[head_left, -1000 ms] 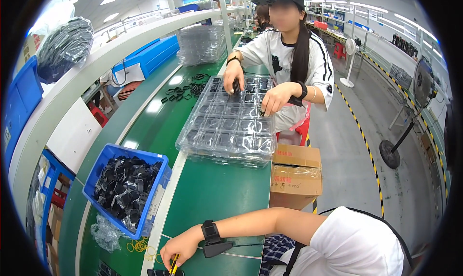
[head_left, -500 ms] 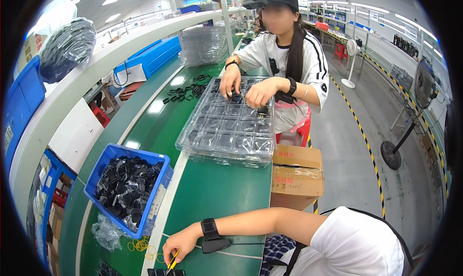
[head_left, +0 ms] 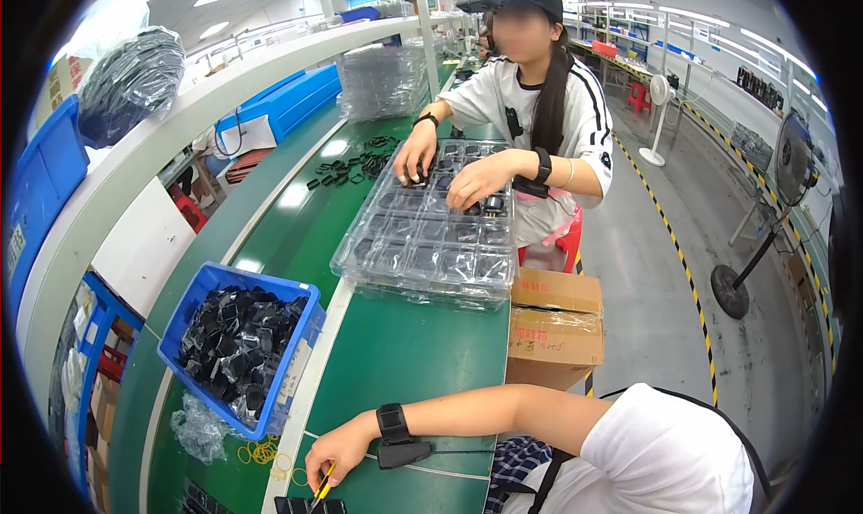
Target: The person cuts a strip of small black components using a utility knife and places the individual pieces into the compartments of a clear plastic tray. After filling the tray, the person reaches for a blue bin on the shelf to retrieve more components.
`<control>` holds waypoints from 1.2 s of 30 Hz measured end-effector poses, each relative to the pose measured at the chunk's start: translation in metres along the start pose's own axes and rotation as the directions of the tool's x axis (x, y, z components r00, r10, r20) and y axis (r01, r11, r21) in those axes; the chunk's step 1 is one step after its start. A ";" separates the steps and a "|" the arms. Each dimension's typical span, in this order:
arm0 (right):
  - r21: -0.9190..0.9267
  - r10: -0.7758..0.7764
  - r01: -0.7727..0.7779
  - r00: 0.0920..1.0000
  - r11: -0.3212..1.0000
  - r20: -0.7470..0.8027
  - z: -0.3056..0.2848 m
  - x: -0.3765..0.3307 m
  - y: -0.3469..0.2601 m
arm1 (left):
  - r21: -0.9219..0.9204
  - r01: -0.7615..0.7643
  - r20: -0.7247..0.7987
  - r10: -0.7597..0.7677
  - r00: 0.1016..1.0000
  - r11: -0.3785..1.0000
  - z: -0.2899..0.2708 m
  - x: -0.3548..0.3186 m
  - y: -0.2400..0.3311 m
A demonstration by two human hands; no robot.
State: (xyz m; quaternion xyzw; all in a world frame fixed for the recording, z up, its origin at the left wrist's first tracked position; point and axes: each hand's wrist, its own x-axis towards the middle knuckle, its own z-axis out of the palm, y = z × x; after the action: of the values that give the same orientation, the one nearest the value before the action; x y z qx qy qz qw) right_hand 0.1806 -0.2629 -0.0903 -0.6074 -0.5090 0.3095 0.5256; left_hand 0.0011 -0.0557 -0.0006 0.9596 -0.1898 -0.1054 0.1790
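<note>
My right hand (head_left: 340,448) reaches in at the bottom, with a black band and small device (head_left: 395,438) on the wrist. Its fingers are closed on a slim yellow-and-dark tool (head_left: 325,481), whose exact kind I cannot make out. The tool's lower end meets flat black rectangular pieces (head_left: 310,506), partly cut off by the lower edge. Yellow rubber bands (head_left: 261,451) lie just beyond my hand. My left hand is out of the picture.
A blue bin (head_left: 310,334) full of black parts stands on the green belt. Ahead, a co-worker's hands work over stacked clear compartment trays (head_left: 422,253). Loose black pieces (head_left: 360,165) lie beyond. A cardboard box (head_left: 556,321) stands beside the bench, and a floor fan (head_left: 730,291) stands farther right.
The view has shifted slightly. My right hand keeps its place with the tool on the black pieces. The co-worker's hands have moved a little over the tray, both slightly to the left.
</note>
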 end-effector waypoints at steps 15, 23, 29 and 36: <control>-0.009 0.005 -0.005 1.000 1.000 0.011 -0.001 0.000 0.001 | 0.016 0.056 -0.151 -0.053 0.987 0.998 -0.021 -0.017 -0.007; 0.004 0.010 -0.010 1.000 1.000 0.017 -0.001 0.000 0.000 | 0.045 0.115 -0.137 -0.108 0.985 0.992 -0.015 -0.027 -0.032; 0.018 -0.006 0.005 1.000 1.000 0.030 -0.001 0.000 0.002 | 0.026 0.164 -0.062 -0.162 0.985 0.986 -0.011 -0.027 -0.037; -0.030 -0.043 0.043 0.999 0.999 -0.010 0.001 0.001 0.005 | 0.057 0.255 0.047 -0.258 0.965 0.965 -0.017 -0.024 -0.027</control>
State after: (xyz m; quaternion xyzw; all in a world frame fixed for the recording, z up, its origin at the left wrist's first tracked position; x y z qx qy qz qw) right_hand 0.1818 -0.2617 -0.0951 -0.6058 -0.5236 0.2871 0.5257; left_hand -0.0070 -0.0182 0.0077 0.9771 -0.0714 -0.1488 0.1344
